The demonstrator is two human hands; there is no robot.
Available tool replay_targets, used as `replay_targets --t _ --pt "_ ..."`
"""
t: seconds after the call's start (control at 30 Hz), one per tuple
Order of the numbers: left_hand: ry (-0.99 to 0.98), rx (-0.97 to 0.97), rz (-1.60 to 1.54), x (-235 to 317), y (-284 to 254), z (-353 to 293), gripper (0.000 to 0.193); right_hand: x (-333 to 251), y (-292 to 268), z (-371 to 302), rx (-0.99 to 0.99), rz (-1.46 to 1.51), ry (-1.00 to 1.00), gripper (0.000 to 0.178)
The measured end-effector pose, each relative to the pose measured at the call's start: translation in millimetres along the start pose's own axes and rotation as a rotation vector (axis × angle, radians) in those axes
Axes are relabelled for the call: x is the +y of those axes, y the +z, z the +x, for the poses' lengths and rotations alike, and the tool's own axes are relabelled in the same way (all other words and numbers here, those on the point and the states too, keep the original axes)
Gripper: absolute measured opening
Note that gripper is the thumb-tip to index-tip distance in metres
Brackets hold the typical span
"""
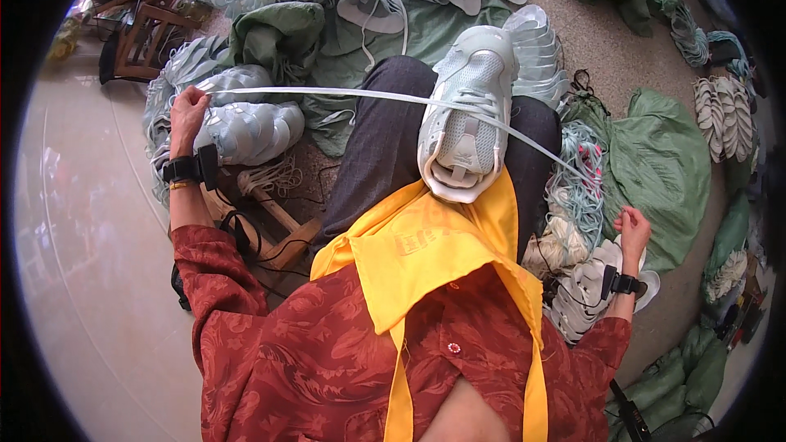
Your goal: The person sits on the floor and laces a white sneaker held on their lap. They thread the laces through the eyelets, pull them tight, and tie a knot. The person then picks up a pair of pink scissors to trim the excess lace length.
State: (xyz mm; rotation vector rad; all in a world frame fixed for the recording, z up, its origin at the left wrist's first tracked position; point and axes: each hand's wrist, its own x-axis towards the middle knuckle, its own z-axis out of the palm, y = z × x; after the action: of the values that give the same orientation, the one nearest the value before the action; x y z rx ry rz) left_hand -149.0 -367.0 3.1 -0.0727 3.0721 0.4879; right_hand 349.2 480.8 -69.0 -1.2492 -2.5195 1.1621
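Sneaker (468, 110) rests on the lap, toe pointing away, long axis running from the body outward. Left hand (187, 111) and right hand (633, 227) each pinch a lace (368, 96) end, stretched sideways.

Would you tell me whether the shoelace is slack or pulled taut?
Taut: the white lace runs straight from the left hand through the pale shoe to the right hand.

Single head view, steeply down, close over lap (393, 155)

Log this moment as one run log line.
left hand: grips lace | right hand: grips lace | lace: taut | sneaker: on lap
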Motion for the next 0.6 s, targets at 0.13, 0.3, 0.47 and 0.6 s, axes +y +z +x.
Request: replay_targets --t 0.13,0.3,0.47,0.6 --pt "0.028 -0.022 -0.021 0.2 -4.7 3.0 0.019 6.8 0.6 1.4 -0.059 -0.021 0.035 0.019" --pt "0.059 -0.015 0.021 25.4 -5.8 7.0 0.018 14.4 2.2 1.0 -0.091 -0.108 0.038 0.015" --pt "0.223 -0.075 -0.039 102.8 -10.6 -2.9 0.017 -32.6 24.7 3.0 -0.313 -0.168 0.093 0.023" --pt "0.434 -0.173 -0.450 152.9 -35.0 29.7 0.010 -112.4 32.7 17.7 -0.505 0.042 -0.030 0.022"
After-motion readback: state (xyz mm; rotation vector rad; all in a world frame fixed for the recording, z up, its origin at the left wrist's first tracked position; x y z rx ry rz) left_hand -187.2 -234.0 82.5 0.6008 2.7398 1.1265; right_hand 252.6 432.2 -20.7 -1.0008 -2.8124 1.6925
